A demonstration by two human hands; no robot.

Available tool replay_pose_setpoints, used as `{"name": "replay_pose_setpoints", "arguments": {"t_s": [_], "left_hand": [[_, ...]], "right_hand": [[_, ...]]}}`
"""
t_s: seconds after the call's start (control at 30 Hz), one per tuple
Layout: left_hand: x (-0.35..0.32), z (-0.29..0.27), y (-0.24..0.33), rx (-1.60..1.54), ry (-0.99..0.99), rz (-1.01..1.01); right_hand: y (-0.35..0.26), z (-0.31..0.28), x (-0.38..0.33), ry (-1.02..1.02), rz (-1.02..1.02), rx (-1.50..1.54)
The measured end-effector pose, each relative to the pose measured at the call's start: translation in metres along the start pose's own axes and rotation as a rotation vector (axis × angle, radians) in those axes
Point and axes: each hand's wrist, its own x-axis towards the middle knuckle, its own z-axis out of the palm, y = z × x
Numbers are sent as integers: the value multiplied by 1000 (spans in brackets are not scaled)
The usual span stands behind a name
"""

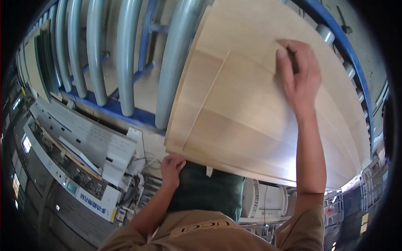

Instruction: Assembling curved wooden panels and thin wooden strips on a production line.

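Resting on a rack of grey rollers in a blue frame, two pale wooden boards lie stacked, the smaller top board flat on the larger lower board. Both are light, smooth wood with faint straight grain. Right hand presses on the top board's far corner, fingers curled at its edge. Left hand grips the near edge of the stack from below, fingers folded. A grey machine stands left.

- Grey roller tubes on a blue steel frame.
- White perforated machine housing at left.
- Control panel with a small screen.
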Motion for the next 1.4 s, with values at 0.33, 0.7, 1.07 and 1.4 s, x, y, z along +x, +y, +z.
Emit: {"name": "replay_pose_setpoints", "arguments": {"t_s": [0.33, 0.7, 1.07, 1.4], "left_hand": [[-15, -13, 13, 13, -43, 26], [-3, -17, 0, -43, -68, 186], [0, 6, 26, 686, 221, 1277], [16, 12, 19, 723, 204, 1366]], "right_hand": [[-17, 10, -12, 41, 85, 71], [-14, 14, -15, 45, 84, 49], [-2, 16, -13, 51, 56, 137], [-6, 17, -13, 54, 49, 68]]}}
